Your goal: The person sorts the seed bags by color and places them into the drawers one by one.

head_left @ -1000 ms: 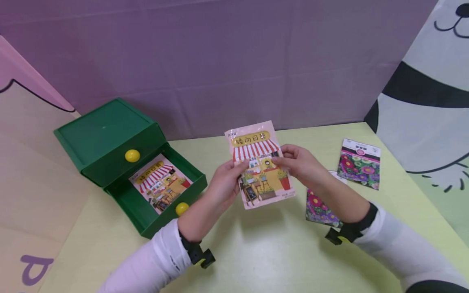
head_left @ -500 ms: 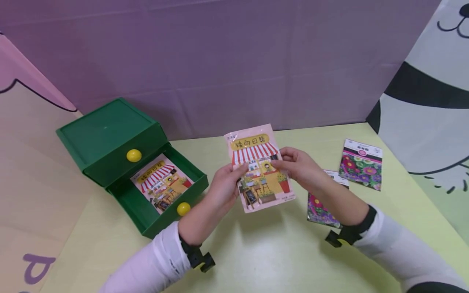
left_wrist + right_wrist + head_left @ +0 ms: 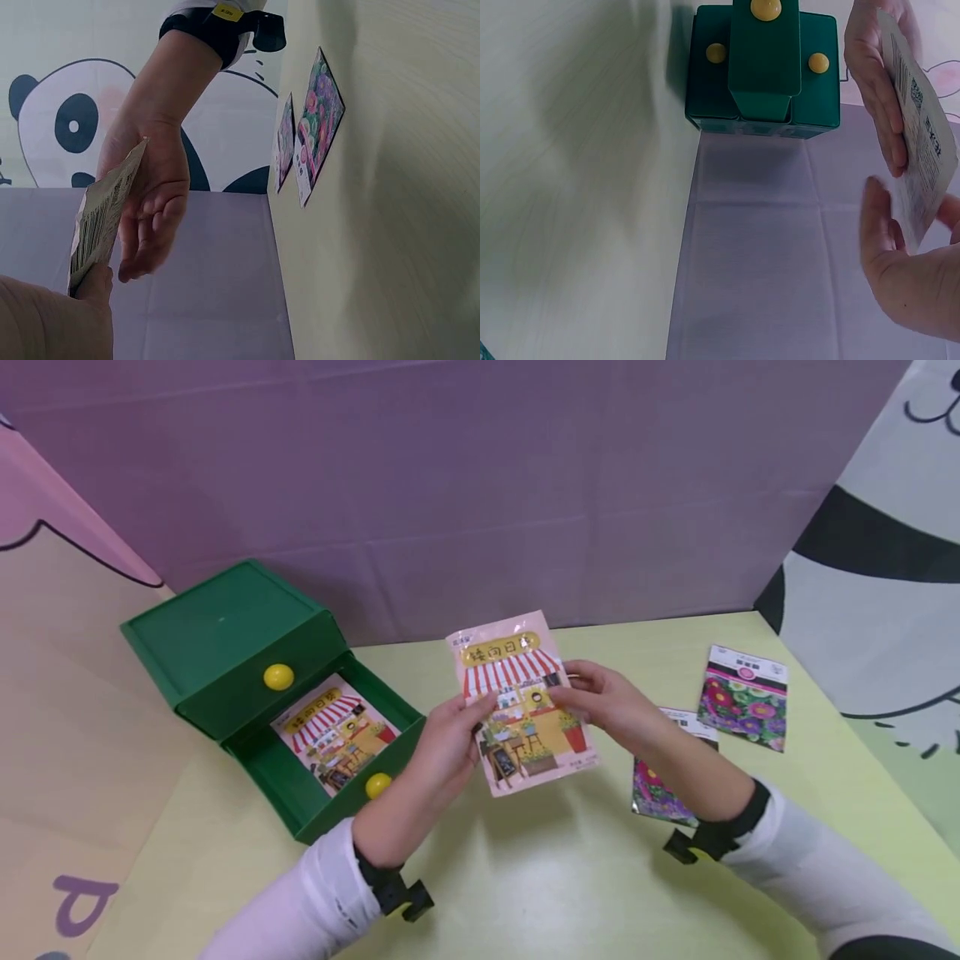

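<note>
A pink seed packet [image 3: 517, 727] with a red-striped awning picture is held up over the table. My left hand [image 3: 446, 739] grips its left edge, thumb on the printed front. At the right edge my right hand [image 3: 618, 702] keeps its thumb on the front, with fingers behind. In the right wrist view the packet's barcoded back [image 3: 930, 142] shows, and a finger of the right hand [image 3: 911, 289] stands slightly apart from it. A matching pink packet [image 3: 337, 735] lies in the pulled-out green drawer [image 3: 281, 802], left of my left hand.
The green drawer cabinet [image 3: 232, 618] with yellow knobs stands at the left. In the right wrist view its middle drawer [image 3: 763, 67] juts out between two shut ones. Two flower seed packets [image 3: 745, 697] lie on the table [image 3: 540, 893] at right, one partly behind my right forearm.
My left hand and the pink packet have shifted slightly left. The right hand has stayed nearly in place, its thumb now covering a little less of the packet.
</note>
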`<state>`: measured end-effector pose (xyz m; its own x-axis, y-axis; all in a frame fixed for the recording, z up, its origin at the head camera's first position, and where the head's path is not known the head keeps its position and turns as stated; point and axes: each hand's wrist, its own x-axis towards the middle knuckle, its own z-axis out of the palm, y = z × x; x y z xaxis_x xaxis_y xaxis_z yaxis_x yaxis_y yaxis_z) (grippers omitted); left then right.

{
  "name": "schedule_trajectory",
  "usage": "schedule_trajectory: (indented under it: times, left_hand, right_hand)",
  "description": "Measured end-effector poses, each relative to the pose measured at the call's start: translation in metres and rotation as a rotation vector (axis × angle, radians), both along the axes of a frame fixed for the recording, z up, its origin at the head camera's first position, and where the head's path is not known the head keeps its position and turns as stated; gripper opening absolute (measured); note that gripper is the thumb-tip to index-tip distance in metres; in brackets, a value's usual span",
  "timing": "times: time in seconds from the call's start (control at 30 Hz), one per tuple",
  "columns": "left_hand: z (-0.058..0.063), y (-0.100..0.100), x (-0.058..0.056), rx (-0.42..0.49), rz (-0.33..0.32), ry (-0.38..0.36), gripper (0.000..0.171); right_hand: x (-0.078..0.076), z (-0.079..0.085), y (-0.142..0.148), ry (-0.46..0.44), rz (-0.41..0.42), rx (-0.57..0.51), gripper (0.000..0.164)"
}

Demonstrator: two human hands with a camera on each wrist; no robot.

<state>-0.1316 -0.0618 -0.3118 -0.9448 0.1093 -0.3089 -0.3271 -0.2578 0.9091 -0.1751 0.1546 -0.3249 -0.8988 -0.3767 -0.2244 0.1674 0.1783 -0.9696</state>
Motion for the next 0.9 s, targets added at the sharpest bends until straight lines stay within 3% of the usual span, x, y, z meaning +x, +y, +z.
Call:
schedule_trajectory:
  times: [0.27, 0.57, 0.73, 0.9]
  left_hand:
    - [0.011, -0.031, 0.001, 0.033, 0.096, -0.025, 0.038]
    - [0.032, -0.091, 0.01, 0.122, 0.144, -0.079, 0.049]
    - [0.031, -0.124, 0.02, 0.158, 0.161, -0.076, 0.059]
    - [0.023, -0.147, 0.028, 0.191, 0.183, -0.147, 0.061]
  right_hand:
    - [0.0, -0.007, 0.005, 0.135, 0.117, -0.005, 0.056]
    - [0.0, -0.007, 0.011, 0.148, 0.113, -0.022, 0.063]
    - [-0.001, -0.012, 0.011, 0.144, 0.147, -0.011, 0.067]
    - [-0.001, -0.024, 0.005, 0.103, 0.199, -0.014, 0.066]
